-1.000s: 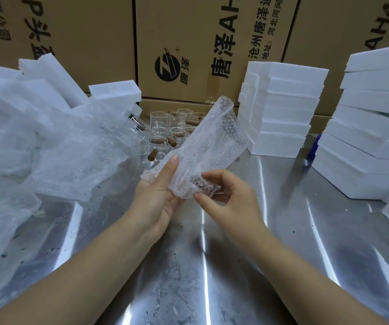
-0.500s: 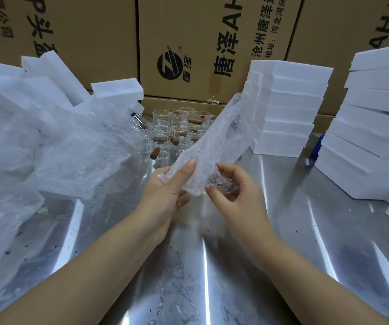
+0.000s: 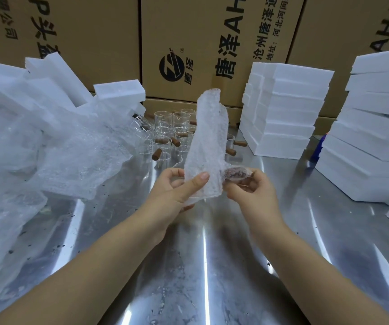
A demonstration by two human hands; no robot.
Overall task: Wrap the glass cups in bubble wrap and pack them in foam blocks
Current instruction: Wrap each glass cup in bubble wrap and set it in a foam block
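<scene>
Left of the bunch of glass cups (image 3: 165,127) there's a big heap of bubble wrap (image 3: 59,160), with loose foam blocks (image 3: 118,91) poking out behind it. Just in front of the cups, the left hand (image 3: 177,193) pinches the lower edge of a bubble wrap strip (image 3: 208,141) between thumb and fingers, and the strip stands up tall. Right beside it, the right hand (image 3: 252,195) curls round the wrapped end (image 3: 234,173), where something brownish shows through (wooden handle, I'd guess; the glass itself I can't make out). Right of the cups are neat foam stacks (image 3: 285,109). Handling-wise, I reckon the glass is light, slick and breakable and the wrap is floppy, so grab the padded body, not the handle.
</scene>
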